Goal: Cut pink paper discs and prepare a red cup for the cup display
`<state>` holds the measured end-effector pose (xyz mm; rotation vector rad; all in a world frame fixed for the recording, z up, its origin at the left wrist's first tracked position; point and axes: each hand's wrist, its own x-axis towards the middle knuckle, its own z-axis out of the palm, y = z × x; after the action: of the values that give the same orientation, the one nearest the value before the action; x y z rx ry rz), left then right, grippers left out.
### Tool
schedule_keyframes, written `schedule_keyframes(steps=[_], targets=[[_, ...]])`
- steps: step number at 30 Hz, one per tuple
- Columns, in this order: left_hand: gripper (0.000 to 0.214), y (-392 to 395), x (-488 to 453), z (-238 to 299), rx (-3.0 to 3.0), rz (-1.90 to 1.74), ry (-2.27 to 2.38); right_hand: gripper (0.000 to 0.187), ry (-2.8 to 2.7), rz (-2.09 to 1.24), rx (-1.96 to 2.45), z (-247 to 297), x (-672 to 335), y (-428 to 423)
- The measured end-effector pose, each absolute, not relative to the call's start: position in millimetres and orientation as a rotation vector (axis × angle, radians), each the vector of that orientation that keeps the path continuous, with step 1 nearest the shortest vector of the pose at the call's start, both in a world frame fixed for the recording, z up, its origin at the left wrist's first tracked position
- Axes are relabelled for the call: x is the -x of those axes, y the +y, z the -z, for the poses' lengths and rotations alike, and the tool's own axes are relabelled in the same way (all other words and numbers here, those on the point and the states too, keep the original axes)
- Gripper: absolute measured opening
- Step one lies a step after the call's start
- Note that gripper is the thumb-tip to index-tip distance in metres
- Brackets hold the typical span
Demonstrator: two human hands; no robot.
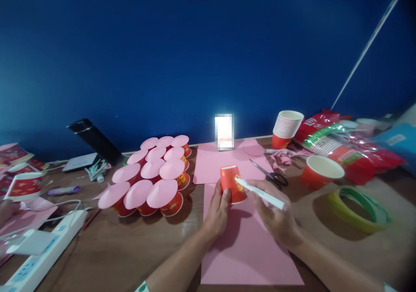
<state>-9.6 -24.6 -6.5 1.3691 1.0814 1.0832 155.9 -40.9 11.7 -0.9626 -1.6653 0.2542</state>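
"Standing upside down on the pink sheet [247, 244], the red cup [231, 183] is held by the left hand [217, 216]."
"And the white pen [260, 193]?"
"It is pinched by the right hand [276, 220], tip against the cup; scissors [271, 175] lie just behind."

The small red paper cup [232, 183] I hold carries a yellow print. My slim white plastic pen [261, 193] is plain. Under them lies a flat pink paper sheet [250, 248]. The cluster of red paper cups [172, 206] wears pink paper discs [161, 193] and yellow markings. The round tape roll [352, 222] is yellow-green, the wall [195, 45] deep blue.
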Motion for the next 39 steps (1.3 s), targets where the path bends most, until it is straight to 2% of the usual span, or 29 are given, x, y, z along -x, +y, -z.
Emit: schedule_keyframes(steps=[7, 25, 39], targets=[[0.056, -23.9, 9.8, 9.3, -1.366, -1.072, 1.091, 0.023, -1.687, -0.239, 0.94, -14.5, -156.7, -41.2], [0.055, -24.1, 9.7, 8.1, -1.392, -1.08, 1.081, 0.014, -1.602, -0.296, 1.022, -11.9, -154.4, -41.3], [0.053, -24.8, 8.5, 8.2, -1.442, -1.103, 1.064, 0.018, -1.646, -0.242, 0.977, -15.5, -153.7, -41.5]])
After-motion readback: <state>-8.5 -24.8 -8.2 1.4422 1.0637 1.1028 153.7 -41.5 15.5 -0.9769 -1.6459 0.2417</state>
